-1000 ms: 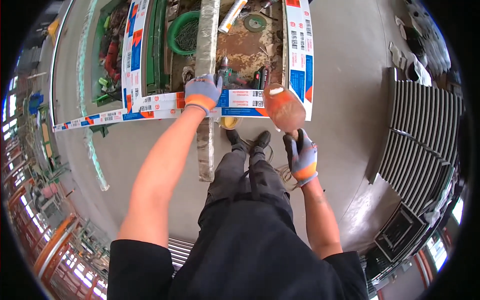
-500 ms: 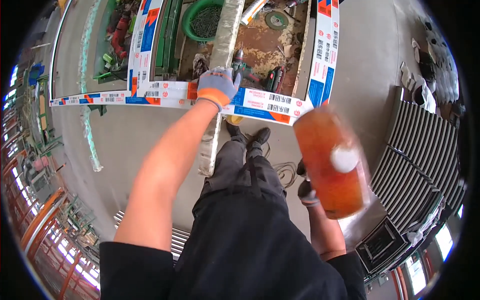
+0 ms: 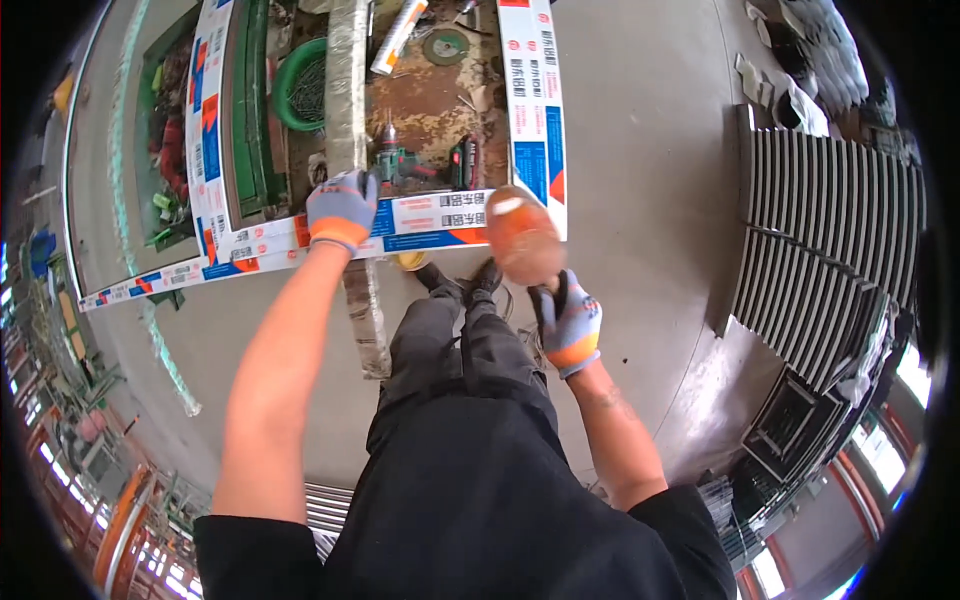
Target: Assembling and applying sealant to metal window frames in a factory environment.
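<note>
A rectangular frame (image 3: pixel 528 90), wrapped in white, blue and orange printed film, lies across the supports before me. My left hand (image 3: pixel 341 208), in a grey and orange glove, is closed over its near bar, left of the corner. In my right hand (image 3: pixel 572 322), gloved alike, is the handle of an amber-orange mallet (image 3: pixel 528 243). The mallet's head is over or against the near right corner of the frame and hides part of it. Whether it touches the film cannot be made out.
Inside the frame's outline lie a cordless drill (image 3: pixel 398 163), a cutting disc (image 3: pixel 446 46), a white tube (image 3: pixel 400 37) and a green bowl (image 3: pixel 301 84) of screws. A long support beam (image 3: pixel 347 90) runs under the frame. Stacked metal profiles (image 3: pixel 825 215) stand at the right.
The mallet has swung from close to the camera, on the right, forward and down to the frame's corner. My view has shifted; my left hand stays on the near bar.
</note>
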### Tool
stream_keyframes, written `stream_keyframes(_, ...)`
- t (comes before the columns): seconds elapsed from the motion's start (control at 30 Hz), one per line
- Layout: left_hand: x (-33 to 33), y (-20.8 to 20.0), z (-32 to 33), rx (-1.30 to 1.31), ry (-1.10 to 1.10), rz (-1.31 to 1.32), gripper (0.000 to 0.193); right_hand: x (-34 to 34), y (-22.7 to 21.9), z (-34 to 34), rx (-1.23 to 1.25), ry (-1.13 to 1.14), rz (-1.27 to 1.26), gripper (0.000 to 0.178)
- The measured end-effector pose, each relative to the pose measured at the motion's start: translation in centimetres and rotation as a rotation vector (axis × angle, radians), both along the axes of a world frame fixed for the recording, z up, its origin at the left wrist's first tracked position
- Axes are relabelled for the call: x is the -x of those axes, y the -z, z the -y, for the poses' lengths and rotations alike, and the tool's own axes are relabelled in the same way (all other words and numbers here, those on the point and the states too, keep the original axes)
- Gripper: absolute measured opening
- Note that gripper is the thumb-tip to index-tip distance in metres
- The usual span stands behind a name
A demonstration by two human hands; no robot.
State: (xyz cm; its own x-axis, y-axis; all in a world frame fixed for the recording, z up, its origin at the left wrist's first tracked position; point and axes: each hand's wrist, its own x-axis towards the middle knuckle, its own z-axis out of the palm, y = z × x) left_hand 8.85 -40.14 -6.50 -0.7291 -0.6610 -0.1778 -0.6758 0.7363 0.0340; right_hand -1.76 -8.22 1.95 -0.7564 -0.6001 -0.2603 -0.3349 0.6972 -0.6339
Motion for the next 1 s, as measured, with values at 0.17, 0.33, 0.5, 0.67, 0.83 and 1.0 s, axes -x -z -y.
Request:
stream_keyframes(0.17,1.3,-0.4,-0.1,0.055,0.048,0.015,0.03,1.0,1.2,-1.5,-0.187,0.069,-0.018,0.021)
stream_keyframes(0.33,1.5,0.9,-0.9,0.17,0.211,-0.248,0.031,1.2,1.2,-1.3,-0.32,0.01,0.001,0.036)
stream_keyframes(0.5,2.5,0.8,-2.3,0.068,0.029,0.056,0.03,1.5,0.2,-2.1,-0.194,-0.011,0.002,0.035)
stream_keyframes(0.67,3.1,0.2,-2.8,0.08,0.12,-0.048,0.032,0.7,0.0,-2.1,-0.143,0.05,0.064,0.034)
stream_keyframes(0.83,2.6,0.9,-2.5,0.07,0.089,-0.032,0.034,2.0,0.0,-1.8,-0.276,0.003,0.017,0.038)
stream_keyframes(1.0,3.1,-0.5,-3.1,0.051,0.052,0.014,0.033,3.3,-5.9,-2.0,0.38,0.09,-0.009,0.031)
